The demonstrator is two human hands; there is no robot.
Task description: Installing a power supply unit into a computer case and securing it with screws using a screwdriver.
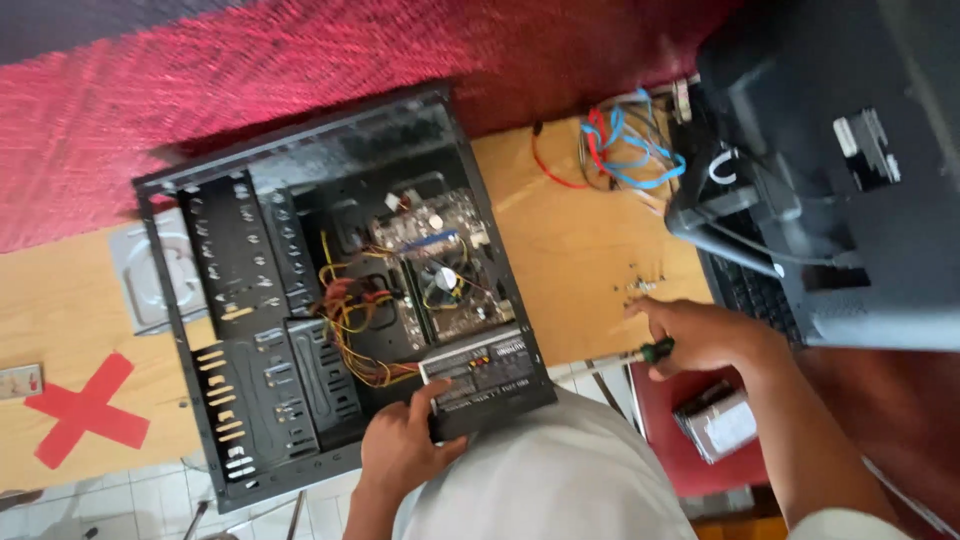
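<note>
Open black steel computer case [250, 330], laid on its side on the pale wooden tabletop [580, 250]; landmark for all places below. Beyond the case: red woven rug [300, 70]. Right of the case: dark monitor and keyboard unit [830, 170], then a tangle of red and blue cables [625, 150] at its upper right.

Inside the case, near corner: grey box-shaped power supply [480, 375], long axis running left to right along the near edge, yellow and red wire bundle [355, 330] trailing off its left end. Above it: green motherboard with round fan [440, 270].

Left hand [400, 440] closed on the power supply's near left corner, thumb on top; nearer hand to the unit. Right hand [700, 335], well right of the case, wrapped around a green-handled screwdriver [630, 357], shaft pointing left toward the power supply. Under the right forearm: silver hard drive [718, 425] on a red surface.
</note>
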